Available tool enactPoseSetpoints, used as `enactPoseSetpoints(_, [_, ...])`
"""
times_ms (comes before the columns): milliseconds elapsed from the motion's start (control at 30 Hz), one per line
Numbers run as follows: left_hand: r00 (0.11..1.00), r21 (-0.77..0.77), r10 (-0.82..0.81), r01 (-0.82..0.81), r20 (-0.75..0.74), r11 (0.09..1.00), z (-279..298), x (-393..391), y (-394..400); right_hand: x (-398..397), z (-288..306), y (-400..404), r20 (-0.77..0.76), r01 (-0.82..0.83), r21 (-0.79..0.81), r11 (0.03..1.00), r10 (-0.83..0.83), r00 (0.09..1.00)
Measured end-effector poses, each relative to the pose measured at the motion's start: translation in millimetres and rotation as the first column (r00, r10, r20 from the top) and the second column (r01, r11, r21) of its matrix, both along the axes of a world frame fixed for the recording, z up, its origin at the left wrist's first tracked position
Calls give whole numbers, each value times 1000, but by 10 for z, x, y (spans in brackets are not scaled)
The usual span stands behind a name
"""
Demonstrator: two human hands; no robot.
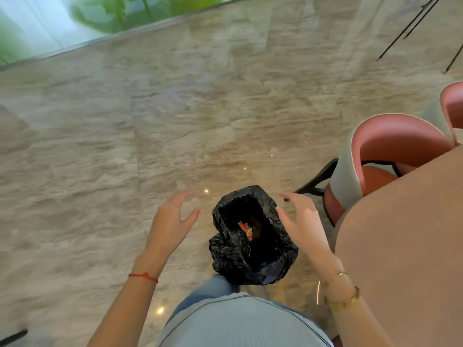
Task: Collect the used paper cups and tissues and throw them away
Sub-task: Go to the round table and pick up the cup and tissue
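Torso in pale ribbed top and jeans at bottom edge. Left hand [172,221], red string on wrist, hovers with fingers [184,195] spread wide and loosely bent, holding nothing. Right hand [302,221], gold bracelets on wrist, same: fingers [292,196] wide, empty. Between the two sets of fingers and below them, bin lined with black bag [253,236] stands on marble floor [125,134], mouth open; reddish scrap [246,230] inside, can't tell if cup or tissue. Neither hand touches the bag. Right of right fingers, bench [406,234] edge. Beyond it, pink chair [385,151] tucked in, second pink chair [453,106] farther. Far left, blurred window with greenery [112,13].
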State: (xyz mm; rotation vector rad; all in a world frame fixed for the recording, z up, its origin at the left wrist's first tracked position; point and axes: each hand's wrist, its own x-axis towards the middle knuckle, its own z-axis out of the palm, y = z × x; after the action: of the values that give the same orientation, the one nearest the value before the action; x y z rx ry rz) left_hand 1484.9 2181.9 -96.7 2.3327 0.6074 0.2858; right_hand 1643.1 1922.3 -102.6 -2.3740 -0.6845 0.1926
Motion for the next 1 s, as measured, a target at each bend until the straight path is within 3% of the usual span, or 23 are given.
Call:
enactPoseSetpoints(267, [967,26,241,-244,85,969,245,-1008,-417,-438,218,-158,46,-194,6,981,194,980])
enactPoseSetpoints(500, [872,66,481,-487,89,871,350,-2086,-790,-904,391,210,79,-454,-41,890,456,887])
enactPoseSetpoints(767, [608,117,787,-793,101,598,413,-3770,-1385,-2131,471,866,93,-775,-8,632,772,628])
enactPoseSetpoints(1000, [287,123,955,-953,80,276,460,-5477,-2019,-3869,366,1382,67,-935,13,356,932,356])
